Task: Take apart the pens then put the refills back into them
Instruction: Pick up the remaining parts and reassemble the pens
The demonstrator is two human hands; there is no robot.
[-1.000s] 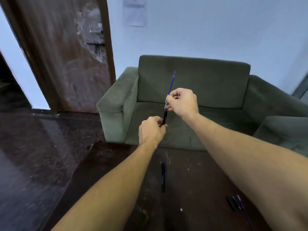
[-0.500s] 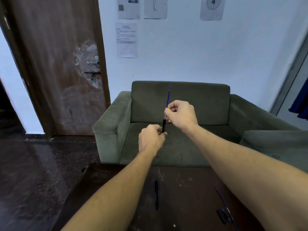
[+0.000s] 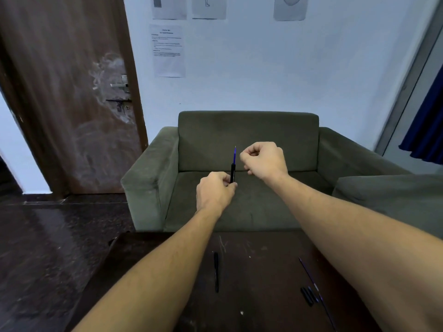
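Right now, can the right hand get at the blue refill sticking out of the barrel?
Probably yes: the right hand hovers just beside the refill with nothing between them, and the left hand grips only the barrel lower down.

Left forearm and right forearm are bare, likewise left grip and right grip.

There is only one camera, and it sits on the person's head. It looks forward and a bit down. The left hand and right hand are close to it, in the middle of the view. The dark table is near, at the bottom. The green sofa is just past it, then the wall. A door stands on the left.
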